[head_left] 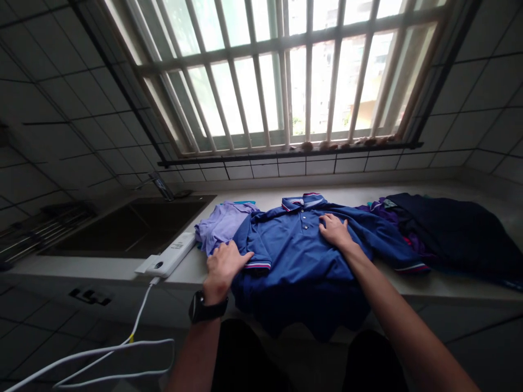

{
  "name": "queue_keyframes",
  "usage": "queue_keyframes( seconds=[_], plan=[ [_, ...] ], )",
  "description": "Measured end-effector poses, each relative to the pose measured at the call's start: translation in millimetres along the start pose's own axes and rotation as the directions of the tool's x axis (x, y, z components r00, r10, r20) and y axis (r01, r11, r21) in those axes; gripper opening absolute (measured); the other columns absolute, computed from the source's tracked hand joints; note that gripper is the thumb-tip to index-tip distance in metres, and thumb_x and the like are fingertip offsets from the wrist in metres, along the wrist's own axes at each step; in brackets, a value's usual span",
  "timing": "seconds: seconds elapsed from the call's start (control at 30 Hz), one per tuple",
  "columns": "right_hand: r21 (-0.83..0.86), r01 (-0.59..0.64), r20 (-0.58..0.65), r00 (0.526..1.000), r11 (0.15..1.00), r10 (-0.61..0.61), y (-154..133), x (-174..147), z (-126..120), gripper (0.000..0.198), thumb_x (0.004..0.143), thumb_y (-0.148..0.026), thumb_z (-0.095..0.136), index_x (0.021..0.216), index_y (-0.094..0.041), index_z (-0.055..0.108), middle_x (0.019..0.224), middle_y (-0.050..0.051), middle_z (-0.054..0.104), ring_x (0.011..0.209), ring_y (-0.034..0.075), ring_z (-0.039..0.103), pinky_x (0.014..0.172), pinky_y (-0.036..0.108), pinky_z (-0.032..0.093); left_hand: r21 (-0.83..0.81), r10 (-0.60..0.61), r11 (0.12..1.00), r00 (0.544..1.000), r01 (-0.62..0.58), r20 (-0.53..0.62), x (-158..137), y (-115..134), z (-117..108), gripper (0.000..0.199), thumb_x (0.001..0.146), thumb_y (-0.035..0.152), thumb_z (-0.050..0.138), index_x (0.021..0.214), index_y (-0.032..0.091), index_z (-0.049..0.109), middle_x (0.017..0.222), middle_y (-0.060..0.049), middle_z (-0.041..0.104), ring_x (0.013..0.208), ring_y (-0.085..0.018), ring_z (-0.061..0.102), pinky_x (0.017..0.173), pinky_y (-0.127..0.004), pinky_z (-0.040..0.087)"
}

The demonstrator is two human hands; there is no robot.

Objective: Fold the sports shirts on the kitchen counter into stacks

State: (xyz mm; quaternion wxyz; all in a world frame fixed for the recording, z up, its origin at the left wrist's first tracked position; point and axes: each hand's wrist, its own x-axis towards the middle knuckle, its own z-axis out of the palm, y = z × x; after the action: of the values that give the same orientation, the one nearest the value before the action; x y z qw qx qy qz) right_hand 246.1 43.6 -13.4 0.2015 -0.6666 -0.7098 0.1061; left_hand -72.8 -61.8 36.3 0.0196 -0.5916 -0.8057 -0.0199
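A blue polo shirt [294, 245] lies front up on the counter, collar toward the window, with its lower part hanging over the front edge. White and red stripes edge its collar and sleeves. My left hand [226, 264], with a black watch on the wrist, rests at the cuff of the left-side sleeve, thumb spread from the fingers. On the shirt's chest, beside the buttons, my right hand [337, 230] lies flat with its fingers stretched out. Lavender folded clothing [224, 220] sits just behind my left hand, partly under the shirt's sleeve.
A pile of dark clothes [445, 234] covers the counter's right side, with purple fabric beneath. A white power strip [171, 258] and its cable [141, 316] are at the left, beside a dark sink [131, 226] with a faucet [161, 187]. Behind is a barred window [281, 81].
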Motion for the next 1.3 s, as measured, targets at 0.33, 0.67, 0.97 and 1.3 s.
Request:
queue_keyframes(
  seconds=[0.33, 0.67, 0.97, 1.3],
  plan=[
    [0.012, -0.001, 0.039, 0.999, 1.0, 0.001, -3, -1, -5, 0.045, 0.103, -0.024, 0.042, 0.144, -0.017, 0.061, 0.162, 0.018, 0.047, 0.151, 0.032, 0.04, 0.124, 0.075, 0.017, -0.228, -0.154, 0.972, 0.893, 0.06, -0.423, 21, -38, -47, 0.028, 0.101, 0.033, 0.045, 0.102, 0.021, 0.07, 0.112, -0.015, 0.074, 0.103, -0.032, 0.07, 0.083, -0.041, 0.056],
    [0.001, -0.008, 0.006, 1.0, 1.0, 0.008, -4, -1, -4, 0.043, 0.102, -0.023, 0.045, 0.14, -0.021, 0.065, 0.159, 0.016, 0.052, 0.148, 0.033, 0.045, 0.125, 0.071, 0.021, -0.246, 0.232, 0.912, 0.907, -0.329, -0.352, 38, -5, -46, 0.031, 0.092, 0.018, 0.054, 0.119, 0.017, 0.07, 0.124, -0.012, 0.072, 0.116, -0.027, 0.068, 0.106, -0.037, 0.053],
    [0.005, 0.004, -0.013, 1.0, 1.0, -0.004, -4, -3, -4, 0.039, 0.102, -0.023, 0.048, 0.137, -0.021, 0.066, 0.157, 0.015, 0.053, 0.146, 0.032, 0.047, 0.124, 0.07, 0.022, -0.137, 0.613, 0.775, 0.787, -0.616, -0.073, 49, 94, 31, 0.044, 0.104, 0.037, 0.047, 0.142, 0.023, 0.065, 0.153, -0.012, 0.06, 0.139, -0.028, 0.058, 0.116, -0.041, 0.048],
    [0.433, 0.117, -0.422, 0.903, 0.894, 0.086, 0, -87, -53, 0.036, 0.102, -0.035, 0.04, 0.1, -0.019, 0.072, 0.098, 0.009, 0.078, 0.091, 0.022, 0.073, 0.088, 0.031, 0.054, -0.198, 0.609, 0.747, 0.773, -0.634, -0.176, 67, 88, 59, 0.05, 0.104, 0.039, 0.042, 0.145, 0.021, 0.064, 0.156, -0.011, 0.057, 0.145, -0.027, 0.053, 0.122, -0.042, 0.042]
  ],
)
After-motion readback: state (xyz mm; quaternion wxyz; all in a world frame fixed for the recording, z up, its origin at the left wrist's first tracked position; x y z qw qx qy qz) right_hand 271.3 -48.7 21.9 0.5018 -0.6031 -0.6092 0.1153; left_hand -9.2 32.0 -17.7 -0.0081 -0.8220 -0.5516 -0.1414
